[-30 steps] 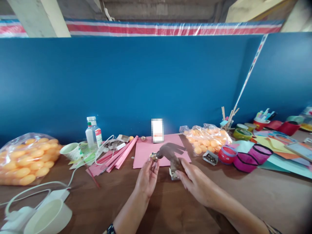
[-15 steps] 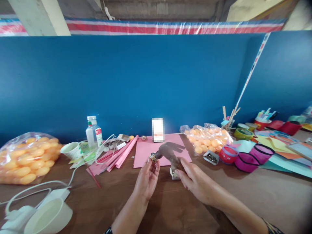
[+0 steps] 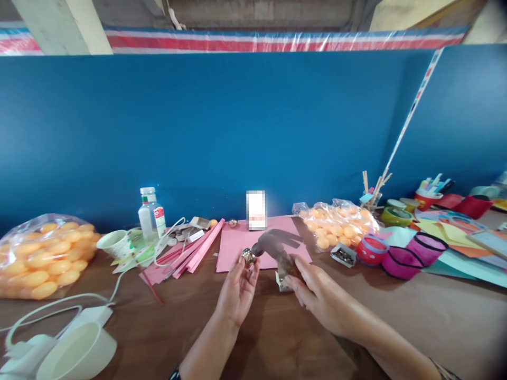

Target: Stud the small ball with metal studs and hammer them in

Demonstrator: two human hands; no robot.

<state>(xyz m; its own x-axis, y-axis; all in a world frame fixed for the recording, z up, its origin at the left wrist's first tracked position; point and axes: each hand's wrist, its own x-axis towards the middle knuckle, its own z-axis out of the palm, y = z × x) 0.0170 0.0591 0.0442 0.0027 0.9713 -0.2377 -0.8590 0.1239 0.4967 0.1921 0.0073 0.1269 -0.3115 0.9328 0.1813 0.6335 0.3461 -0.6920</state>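
Note:
Between the fingertips of my left hand point(image 3: 237, 291) is a small shiny gold ball point(image 3: 248, 256) with a bumpy, studded surface. My right hand point(image 3: 317, 293) is closed around the handle of a claw hammer point(image 3: 273, 248). The hammer's striking face is right against the ball's right side, or very near it; contact is hard to tell. Its claw points right, over a stack of pink paper point(image 3: 233, 250). Partly hidden below the hammer and my right fingers sits a small open box point(image 3: 283, 286) with shiny bits in it.
Another shiny ball point(image 3: 233, 223) lies behind the paper. Bags of orange balls stand left point(image 3: 47, 258) and right point(image 3: 336, 224). A small box of metal tacks point(image 3: 343, 255) is near magenta rings point(image 3: 402, 262). At left are a bottle point(image 3: 148, 216), paper cup point(image 3: 115, 243) and white bowl point(image 3: 79, 353).
The whole view has shifted very slightly. Both hands, the ball and the hammer keep nearly the same pose, with the hammer head still beside the ball.

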